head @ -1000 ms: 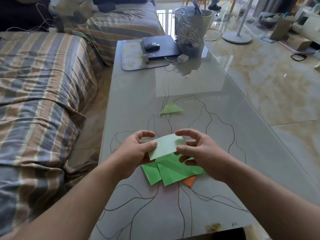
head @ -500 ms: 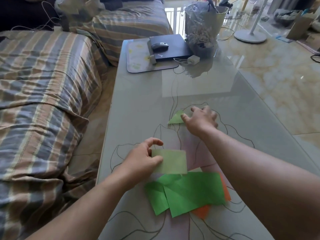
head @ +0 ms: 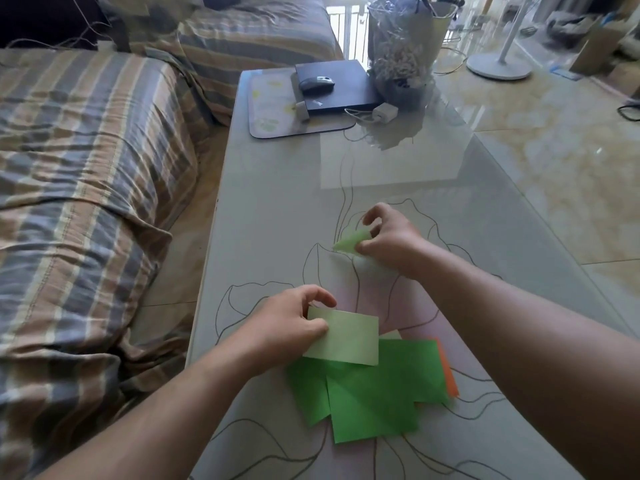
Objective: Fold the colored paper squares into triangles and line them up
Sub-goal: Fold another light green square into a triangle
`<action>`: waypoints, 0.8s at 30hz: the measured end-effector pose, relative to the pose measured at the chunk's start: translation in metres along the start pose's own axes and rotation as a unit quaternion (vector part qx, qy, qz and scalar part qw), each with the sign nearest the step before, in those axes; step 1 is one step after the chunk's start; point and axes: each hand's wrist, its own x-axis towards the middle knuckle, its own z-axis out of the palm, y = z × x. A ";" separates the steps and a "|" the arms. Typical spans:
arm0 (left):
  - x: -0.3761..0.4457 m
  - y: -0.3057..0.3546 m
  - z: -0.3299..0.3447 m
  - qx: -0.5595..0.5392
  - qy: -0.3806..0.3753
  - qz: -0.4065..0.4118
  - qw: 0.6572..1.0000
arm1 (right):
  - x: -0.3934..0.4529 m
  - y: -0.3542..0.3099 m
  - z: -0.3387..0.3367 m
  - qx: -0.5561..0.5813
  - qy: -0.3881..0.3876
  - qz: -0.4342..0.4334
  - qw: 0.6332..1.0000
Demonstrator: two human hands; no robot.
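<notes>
Head: right hand (head: 388, 237) now pinches folded triangle (head: 351, 241).

Both forearms are bare. The left hand (head: 287, 327) curls in a pinch, thumb on top; the right hand (head: 388, 237) reaches farther from the near edge, fingertips pinched together.

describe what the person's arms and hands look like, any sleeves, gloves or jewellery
Both forearms are bare as far as the frame shows, with no sleeve in view. The left hand and the right hand wear no gloves, and no rings, watch or bracelet are visible on the fingers or wrists.
</notes>
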 end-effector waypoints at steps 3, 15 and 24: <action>0.001 0.001 0.001 0.011 -0.002 0.005 1.000 | -0.019 0.005 -0.010 0.067 -0.049 -0.012 0.996; -0.003 -0.001 0.001 0.006 -0.004 -0.004 1.000 | -0.050 0.028 -0.075 -0.006 -0.067 -0.079 0.995; -0.002 -0.002 0.002 -0.001 -0.007 -0.008 1.000 | -0.038 0.024 -0.073 -0.323 -0.130 -0.104 0.932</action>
